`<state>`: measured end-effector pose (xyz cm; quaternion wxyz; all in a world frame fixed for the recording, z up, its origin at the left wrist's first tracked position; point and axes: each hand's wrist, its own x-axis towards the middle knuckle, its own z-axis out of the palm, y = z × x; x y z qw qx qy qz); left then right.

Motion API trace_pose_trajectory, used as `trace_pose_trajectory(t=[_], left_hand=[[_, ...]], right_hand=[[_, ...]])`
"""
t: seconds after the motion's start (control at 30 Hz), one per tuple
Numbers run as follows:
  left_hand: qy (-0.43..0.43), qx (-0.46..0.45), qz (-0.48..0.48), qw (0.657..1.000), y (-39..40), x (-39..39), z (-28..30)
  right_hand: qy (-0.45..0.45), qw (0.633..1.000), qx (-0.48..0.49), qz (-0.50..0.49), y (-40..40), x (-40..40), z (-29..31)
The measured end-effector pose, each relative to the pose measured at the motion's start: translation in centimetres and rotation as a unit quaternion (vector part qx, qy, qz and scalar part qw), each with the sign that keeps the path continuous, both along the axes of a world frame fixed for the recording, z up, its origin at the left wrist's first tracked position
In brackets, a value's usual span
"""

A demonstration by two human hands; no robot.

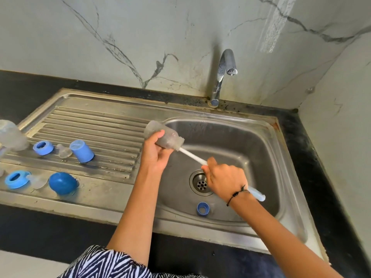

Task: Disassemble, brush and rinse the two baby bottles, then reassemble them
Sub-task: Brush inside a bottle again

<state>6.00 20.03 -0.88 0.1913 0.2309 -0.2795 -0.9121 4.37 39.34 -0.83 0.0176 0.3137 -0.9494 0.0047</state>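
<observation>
The steel sink (267, 135) takes up the right of the counter, its ribbed draining board (96, 125) running off to the left, and the tap (222, 75) above looks to be off, so I judge this to be the brushing step with rinsing not yet done. She works over the basin, likely so drips and suds fall toward the drain (201, 182). The left hand (154, 153) wraps around 1 clear bottle body (162, 135), tilted with its open neck pointing down and right toward the other hand. That tilt lines the neck up with the bottle brush (193, 156), whose head sits inside the bottle while the white handle slants out of the neck. The right hand (225, 182) is closed round that handle partway along, the handle's end poking out past the wrist. The 2nd bottle body (11, 135) stands well apart at the far left edge. Laid out on the draining board to keep them out of the way are 1 blue cap (82, 151), 1 blue dome cap (62, 183), 2 blue collar rings (43, 147) and (17, 179), and 2 clear teats (63, 151) beside them. A small blue ring (203, 208) lies in the basin below the right wrist
</observation>
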Motion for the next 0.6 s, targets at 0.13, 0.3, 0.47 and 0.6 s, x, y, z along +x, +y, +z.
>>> trace_pose_trajectory(t=[0.13, 0.3, 0.47, 0.6], left_hand=[[-0.051, 0.020, 0.034, 0.998, 0.1, -0.2, 0.1], [-0.030, 0.047, 0.014, 0.998, 0.2, -0.5, 0.6], [-0.021, 0.007, -0.003, 1.000, 0.8, -0.6, 1.4], [0.024, 0.050, 0.015, 0.998, 0.2, -0.4, 1.9]], right_hand=[[0.008, 0.999, -0.012, 0.038, 0.6, 0.3, 0.5], [-0.092, 0.993, -0.034, 0.069, 2.3, -0.4, 1.6], [-0.060, 0.997, -0.005, 0.045, 2.2, -0.9, 1.5], [-0.016, 1.000, -0.011, 0.016, 1.5, -1.9, 0.6]])
